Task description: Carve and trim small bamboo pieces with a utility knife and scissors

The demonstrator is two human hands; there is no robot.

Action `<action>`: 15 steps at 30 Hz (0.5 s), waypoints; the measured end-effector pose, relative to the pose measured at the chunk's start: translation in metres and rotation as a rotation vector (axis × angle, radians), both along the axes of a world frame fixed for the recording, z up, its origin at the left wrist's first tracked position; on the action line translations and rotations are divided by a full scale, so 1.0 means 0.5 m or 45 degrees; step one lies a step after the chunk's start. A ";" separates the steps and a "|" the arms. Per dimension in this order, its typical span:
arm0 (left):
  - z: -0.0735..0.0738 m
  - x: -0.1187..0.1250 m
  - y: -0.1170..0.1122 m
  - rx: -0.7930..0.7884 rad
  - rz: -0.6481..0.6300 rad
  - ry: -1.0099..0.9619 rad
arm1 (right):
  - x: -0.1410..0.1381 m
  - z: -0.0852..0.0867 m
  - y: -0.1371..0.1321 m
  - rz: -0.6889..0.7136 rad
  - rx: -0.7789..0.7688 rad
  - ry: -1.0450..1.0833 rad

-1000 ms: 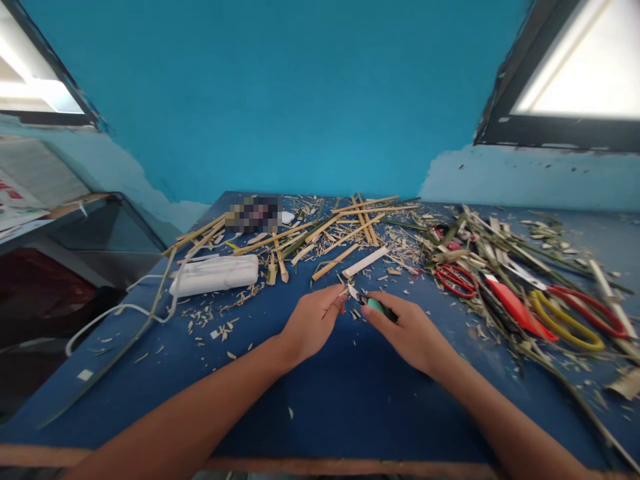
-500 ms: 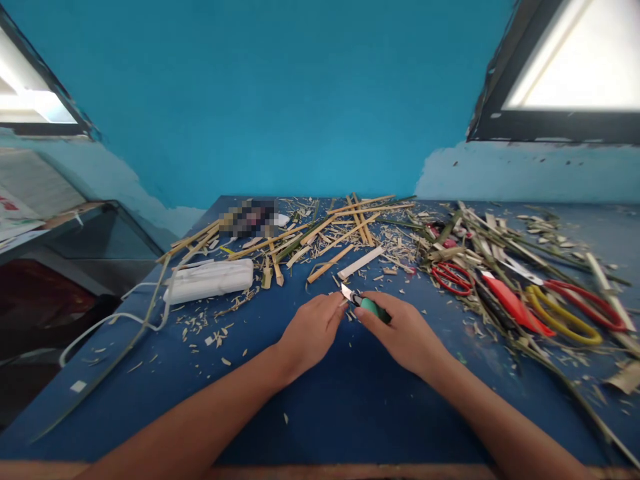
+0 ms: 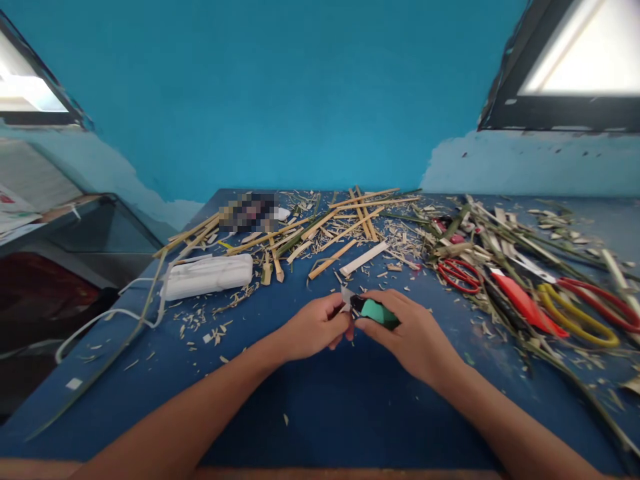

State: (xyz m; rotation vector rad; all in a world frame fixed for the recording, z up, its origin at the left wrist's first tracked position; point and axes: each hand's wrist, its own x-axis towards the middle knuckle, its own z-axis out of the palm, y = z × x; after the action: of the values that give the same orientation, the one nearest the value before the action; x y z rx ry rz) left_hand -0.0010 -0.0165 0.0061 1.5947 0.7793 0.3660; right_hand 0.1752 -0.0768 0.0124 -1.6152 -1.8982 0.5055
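My right hand (image 3: pixel 413 333) is closed round the green handle of a utility knife (image 3: pixel 376 311), whose short blade points up and to the left. My left hand (image 3: pixel 315 328) is pinched just left of the blade. Between its fingertips a small pale piece shows, likely a bit of bamboo, mostly hidden by the fingers. The blade is right at those fingertips. Both hands are held over the near middle of the blue table (image 3: pixel 320 413). Just beyond them lie a flat pale bamboo strip (image 3: pixel 363 259) and a thinner bamboo stick (image 3: pixel 333 259).
A white power strip (image 3: pixel 209 277) with its cable lies at left. To the right are red-handled scissors (image 3: pixel 600 301), a yellow-handled tool (image 3: pixel 577 317), a red cutter (image 3: pixel 527 303) and small red scissors (image 3: pixel 459 275) among bamboo pieces. Shavings and crossed bamboo sticks (image 3: pixel 361 213) spread toward the wall.
My left hand has turned, so its thumb and curled fingers now show by the blade. The knife has tilted slightly in my right hand. The view has shifted a little.
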 end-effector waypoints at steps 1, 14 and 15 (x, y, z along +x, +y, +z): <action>0.004 -0.001 0.000 -0.041 -0.014 -0.019 | 0.001 0.000 0.000 -0.025 0.006 0.007; -0.011 -0.002 0.008 -0.248 0.046 -0.209 | 0.011 0.001 -0.002 -0.143 -0.002 0.023; -0.013 -0.002 0.009 -0.212 0.052 -0.194 | 0.009 0.002 -0.003 -0.121 0.001 0.017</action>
State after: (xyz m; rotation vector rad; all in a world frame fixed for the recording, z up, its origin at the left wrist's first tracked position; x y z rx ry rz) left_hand -0.0018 -0.0118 -0.0003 1.3799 0.7074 0.4357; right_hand 0.1796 -0.0782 0.0132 -1.6887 -1.8019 0.4744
